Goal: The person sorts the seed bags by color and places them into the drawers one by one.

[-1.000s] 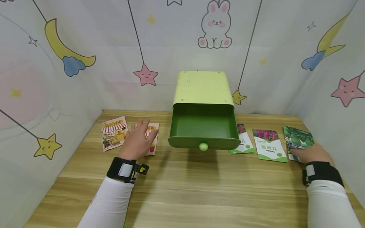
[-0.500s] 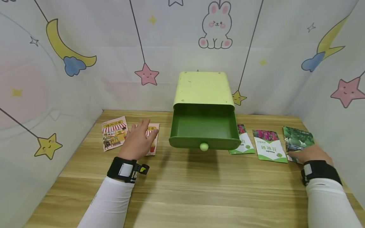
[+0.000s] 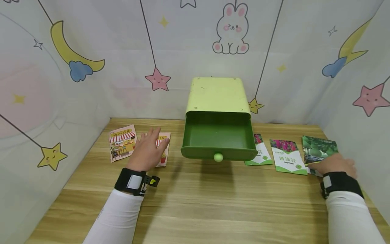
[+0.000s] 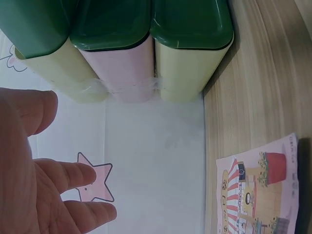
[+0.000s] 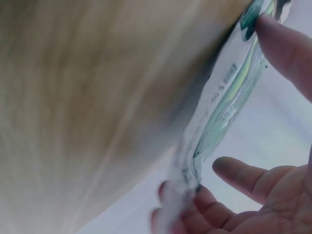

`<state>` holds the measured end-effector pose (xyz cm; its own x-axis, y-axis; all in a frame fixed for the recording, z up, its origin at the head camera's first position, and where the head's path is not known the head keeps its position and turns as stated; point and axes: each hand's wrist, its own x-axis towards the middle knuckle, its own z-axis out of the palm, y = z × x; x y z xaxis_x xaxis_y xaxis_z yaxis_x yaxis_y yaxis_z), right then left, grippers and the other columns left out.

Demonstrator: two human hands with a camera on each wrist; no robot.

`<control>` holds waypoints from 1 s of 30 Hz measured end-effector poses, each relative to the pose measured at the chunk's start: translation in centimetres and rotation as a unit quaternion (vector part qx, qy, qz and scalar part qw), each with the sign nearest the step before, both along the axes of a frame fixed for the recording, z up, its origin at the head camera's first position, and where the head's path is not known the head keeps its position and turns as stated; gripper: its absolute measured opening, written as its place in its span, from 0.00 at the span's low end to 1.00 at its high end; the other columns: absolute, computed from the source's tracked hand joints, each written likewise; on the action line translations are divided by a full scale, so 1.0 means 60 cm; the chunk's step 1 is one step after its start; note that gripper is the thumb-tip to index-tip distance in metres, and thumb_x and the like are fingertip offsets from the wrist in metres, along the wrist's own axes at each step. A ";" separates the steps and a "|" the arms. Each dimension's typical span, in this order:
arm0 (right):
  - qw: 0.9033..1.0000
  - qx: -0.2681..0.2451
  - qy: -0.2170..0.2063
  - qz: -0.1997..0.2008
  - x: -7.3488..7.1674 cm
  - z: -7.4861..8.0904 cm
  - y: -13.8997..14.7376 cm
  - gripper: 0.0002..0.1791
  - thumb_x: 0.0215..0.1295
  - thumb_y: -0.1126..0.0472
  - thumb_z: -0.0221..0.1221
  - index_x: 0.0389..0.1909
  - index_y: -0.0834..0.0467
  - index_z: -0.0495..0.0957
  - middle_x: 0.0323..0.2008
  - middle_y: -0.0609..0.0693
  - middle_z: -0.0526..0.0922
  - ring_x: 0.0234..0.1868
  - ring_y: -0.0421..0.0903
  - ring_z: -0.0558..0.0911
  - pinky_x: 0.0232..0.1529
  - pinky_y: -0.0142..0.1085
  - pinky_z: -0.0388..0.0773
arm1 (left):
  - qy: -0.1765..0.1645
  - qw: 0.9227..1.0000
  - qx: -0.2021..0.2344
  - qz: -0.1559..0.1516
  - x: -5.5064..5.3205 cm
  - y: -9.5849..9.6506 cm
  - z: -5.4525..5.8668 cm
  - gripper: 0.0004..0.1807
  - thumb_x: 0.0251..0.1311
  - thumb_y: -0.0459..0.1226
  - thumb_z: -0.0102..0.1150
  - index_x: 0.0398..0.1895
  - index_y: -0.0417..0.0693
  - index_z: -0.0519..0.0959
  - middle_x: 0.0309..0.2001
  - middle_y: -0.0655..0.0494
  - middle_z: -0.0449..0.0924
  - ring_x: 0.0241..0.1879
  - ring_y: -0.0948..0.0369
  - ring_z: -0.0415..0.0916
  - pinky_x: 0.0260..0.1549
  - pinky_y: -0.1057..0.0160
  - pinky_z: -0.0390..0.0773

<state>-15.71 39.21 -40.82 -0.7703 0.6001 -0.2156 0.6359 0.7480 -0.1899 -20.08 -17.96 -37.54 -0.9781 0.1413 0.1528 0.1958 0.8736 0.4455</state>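
In the head view my right hand (image 3: pixel 333 165) is at the near end of a dark green seed packet (image 3: pixel 320 147) on the far right. The right wrist view shows the thumb (image 5: pixel 287 53) against one edge of that packet (image 5: pixel 217 105), with fingers curled round its other edge. My left hand (image 3: pixel 147 151) holds nothing; its fingers are spread over a pink seed packet (image 3: pixel 163 157) and partly hide it. Another pink packet (image 3: pixel 123 143) with a striped awning lies left of it. Two white and green seed packets (image 3: pixel 288 157) lie between drawer and right hand, one partly behind the drawer.
A small cabinet (image 3: pixel 217 95) stands at the back middle, its green top drawer (image 3: pixel 217 152) pulled out toward me. In the left wrist view its stacked sections (image 4: pixel 122 68) show yellow and pink. Printed cloth walls (image 3: pixel 182 51) enclose the wooden table (image 3: pixel 213 210).
My right hand has shifted slightly left, its thumb staying by the green packet's near edge. The left hand keeps its place. The head view has tilted very slightly.
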 end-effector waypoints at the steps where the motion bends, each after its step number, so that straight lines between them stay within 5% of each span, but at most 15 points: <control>1: 1.000 0.001 0.002 0.002 0.000 0.002 0.000 0.49 0.51 0.40 0.63 0.48 0.84 0.61 0.35 0.73 0.59 0.40 0.65 0.61 0.36 0.53 0.70 | 0.001 1.000 0.000 0.000 0.000 0.000 0.000 0.38 0.68 0.60 0.37 0.73 0.46 0.52 0.71 0.37 0.45 0.65 0.36 0.35 0.61 0.33 0.38; 7: 1.000 0.004 0.015 0.010 0.001 0.004 0.001 0.43 0.53 0.46 0.63 0.46 0.85 0.63 0.35 0.75 0.58 0.39 0.67 0.61 0.36 0.54 0.70 | 0.000 1.000 -0.002 0.001 0.002 0.000 0.002 0.40 0.67 0.63 0.33 0.73 0.46 0.52 0.71 0.37 0.45 0.65 0.36 0.36 0.61 0.33 0.38; 15: 0.996 0.019 0.085 0.011 -0.005 0.014 0.001 0.24 0.55 0.65 0.56 0.46 0.81 0.67 0.36 0.77 0.71 0.36 0.68 0.71 0.29 0.53 0.75 | -0.001 1.000 -0.002 0.002 0.002 -0.001 0.002 0.43 0.65 0.66 0.29 0.73 0.47 0.52 0.71 0.37 0.45 0.65 0.36 0.36 0.61 0.33 0.38; 30: 0.974 -0.045 0.222 0.005 -0.007 0.043 -0.024 0.34 0.58 0.71 0.47 0.68 0.68 0.54 0.59 0.74 0.64 0.53 0.71 0.65 0.50 0.63 0.67 | 0.016 1.000 0.012 -0.003 0.002 -0.003 0.003 0.39 0.67 0.62 0.33 0.72 0.45 0.54 0.70 0.37 0.47 0.65 0.37 0.37 0.61 0.33 0.40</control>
